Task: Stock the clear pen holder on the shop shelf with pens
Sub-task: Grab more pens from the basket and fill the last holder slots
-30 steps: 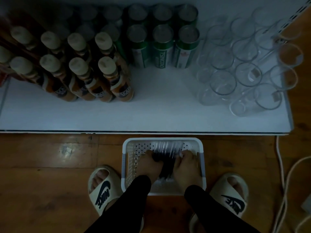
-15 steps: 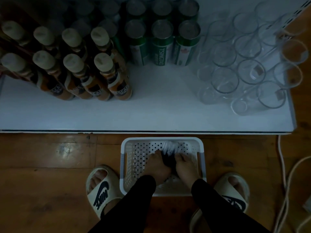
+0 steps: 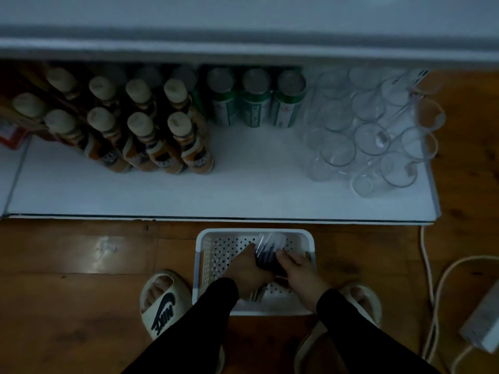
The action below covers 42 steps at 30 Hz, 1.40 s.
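While both hands work in the white basket (image 3: 200,265) on the floor, the pens (image 3: 266,256) have gone from a flat spread a second ago to one gathered bundle, clear ends pointing far, toward the shelf. Left hand (image 3: 249,271) has its fingers curled round the bundle's left side; right hand (image 3: 297,268) sits against its right side, fingers bent over the dark barrels, looks like a grip but dim light makes the exact contact hard to read. View has also tipped up: the lip of the shelf above now shows at the far edge.

Pens are still inside the basket, near centre, between the sandals (image 3: 162,303). Clear holders (image 3: 359,136) stand clustered at the far right of the white shelf (image 3: 243,184), none with pens in that I can see. Bottles (image 3: 140,136) far left, green cans (image 3: 256,103) middle.

Judgement: gathering is about done; lift and carry to the right comes next, nothing stocked yet.
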Tool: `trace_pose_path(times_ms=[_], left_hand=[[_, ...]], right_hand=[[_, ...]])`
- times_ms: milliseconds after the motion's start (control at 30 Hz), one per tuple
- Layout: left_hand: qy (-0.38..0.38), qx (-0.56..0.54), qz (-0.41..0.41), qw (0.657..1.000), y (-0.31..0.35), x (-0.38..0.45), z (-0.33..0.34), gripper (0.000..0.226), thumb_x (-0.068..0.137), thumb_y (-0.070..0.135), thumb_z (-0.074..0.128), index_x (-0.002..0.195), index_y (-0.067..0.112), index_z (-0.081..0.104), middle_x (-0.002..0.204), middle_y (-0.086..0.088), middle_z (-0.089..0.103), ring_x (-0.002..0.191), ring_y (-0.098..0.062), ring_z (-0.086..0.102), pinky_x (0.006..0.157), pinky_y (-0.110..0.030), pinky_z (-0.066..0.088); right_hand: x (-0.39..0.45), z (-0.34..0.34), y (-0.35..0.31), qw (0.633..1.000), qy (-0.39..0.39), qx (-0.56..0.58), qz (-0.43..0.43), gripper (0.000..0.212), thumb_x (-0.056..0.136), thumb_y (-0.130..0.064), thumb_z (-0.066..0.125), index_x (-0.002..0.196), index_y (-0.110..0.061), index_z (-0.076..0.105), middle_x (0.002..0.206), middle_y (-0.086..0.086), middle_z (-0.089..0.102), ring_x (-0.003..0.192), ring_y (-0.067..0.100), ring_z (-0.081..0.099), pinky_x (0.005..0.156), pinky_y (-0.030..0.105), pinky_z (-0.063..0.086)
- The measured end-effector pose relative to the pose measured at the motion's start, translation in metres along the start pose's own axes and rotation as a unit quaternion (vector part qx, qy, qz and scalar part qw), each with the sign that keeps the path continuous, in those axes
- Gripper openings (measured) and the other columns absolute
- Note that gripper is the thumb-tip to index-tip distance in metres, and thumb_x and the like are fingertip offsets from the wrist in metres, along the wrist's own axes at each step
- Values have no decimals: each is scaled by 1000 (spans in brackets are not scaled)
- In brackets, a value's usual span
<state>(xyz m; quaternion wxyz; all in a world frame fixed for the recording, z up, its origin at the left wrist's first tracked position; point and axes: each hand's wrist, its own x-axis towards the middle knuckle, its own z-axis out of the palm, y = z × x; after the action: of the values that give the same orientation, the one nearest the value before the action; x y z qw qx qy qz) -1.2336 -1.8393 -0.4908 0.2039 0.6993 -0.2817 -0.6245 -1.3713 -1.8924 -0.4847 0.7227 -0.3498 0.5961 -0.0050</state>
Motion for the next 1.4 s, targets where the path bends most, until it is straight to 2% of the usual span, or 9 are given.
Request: trace_pose_path(times_ms=[100, 233, 333, 500, 667, 800, 1000, 1233, 1400], left_hand=[[-9, -16, 26, 1000, 19, -24, -11, 48, 59, 26, 73, 104, 15, 62, 93, -7, 70, 86, -21, 69, 79, -46, 58], [12, -24, 82, 996, 66, -69, -27, 29, 71, 15, 76, 98, 8, 67, 89, -16, 71, 79, -25, 68, 78, -43, 58], [46, -52, 124, 990, 101, -103, -36, 36, 67, 18, 79, 100, 15, 66, 94, -11, 72, 89, -25, 69, 83, -47, 56], [87, -91, 193, 973, 157, -159, -46, 44, 63, 20, 77, 105, 15, 62, 99, -8, 72, 93, -23, 69, 87, -44, 55], [122, -93, 249, 956, 200, -205, -57, 29, 82, 13, 70, 105, 3, 55, 89, -12, 62, 75, -17, 62, 67, -24, 54], [151, -143, 295, 933, 230, -225, -71, 19, 84, 7, 68, 99, 8, 56, 80, -9, 62, 67, -15, 61, 63, -22, 54], [209, -221, 349, 886, 267, -218, -89, 18, 83, 9, 69, 95, 9, 56, 72, 2, 60, 66, -9, 61, 60, -20, 48], [205, -306, 362, 856, 299, -212, -96, 18, 86, 7, 68, 96, 13, 54, 76, -3, 60, 62, -13, 62, 61, -27, 55], [203, -322, 363, 850, 307, -208, -103, 19, 86, 8, 67, 98, 10, 54, 82, -14, 59, 66, -19, 61, 57, -26, 53]], right_hand=[[-30, 0, -26, 999, -26, -3, -31, 21, 101, -31, 47, 100, -23, 66, 107, 3, 71, 99, 17, 68, 84, 28, 54], [-72, -2, -63, 994, -68, 20, -88, 23, 99, -26, 51, 108, -16, 69, 110, 5, 73, 102, 18, 69, 81, 26, 55], [-107, -2, -94, 987, -72, 31, -140, 22, 97, -19, 56, 109, -6, 69, 108, 12, 73, 101, 24, 70, 84, 30, 56], [-164, -1, -137, 970, -6, 74, -233, 17, 90, -14, 65, 98, 1, 70, 97, 18, 74, 90, 28, 71, 75, 30, 56], [-222, -10, -176, 942, 61, 61, -325, 18, 95, -22, 60, 99, -5, 67, 95, 6, 73, 87, 23, 73, 69, 22, 57], [-253, -19, -203, 908, 100, 3, -406, 23, 100, -23, 50, 103, -4, 63, 97, 8, 73, 79, 22, 73, 70, 25, 59], [-261, -30, -251, 859, 160, -1, -487, 10, 96, -19, 58, 97, -17, 67, 93, 9, 71, 74, 20, 69, 65, 20, 56], [-253, -39, -314, 829, 168, -24, -533, 9, 95, -16, 58, 94, -15, 67, 90, 6, 71, 73, 18, 70, 70, 24, 57], [-256, -45, -358, 793, 189, -58, -576, 19, 96, -20, 59, 110, -8, 64, 98, 4, 70, 80, 20, 72, 76, 25, 59]])
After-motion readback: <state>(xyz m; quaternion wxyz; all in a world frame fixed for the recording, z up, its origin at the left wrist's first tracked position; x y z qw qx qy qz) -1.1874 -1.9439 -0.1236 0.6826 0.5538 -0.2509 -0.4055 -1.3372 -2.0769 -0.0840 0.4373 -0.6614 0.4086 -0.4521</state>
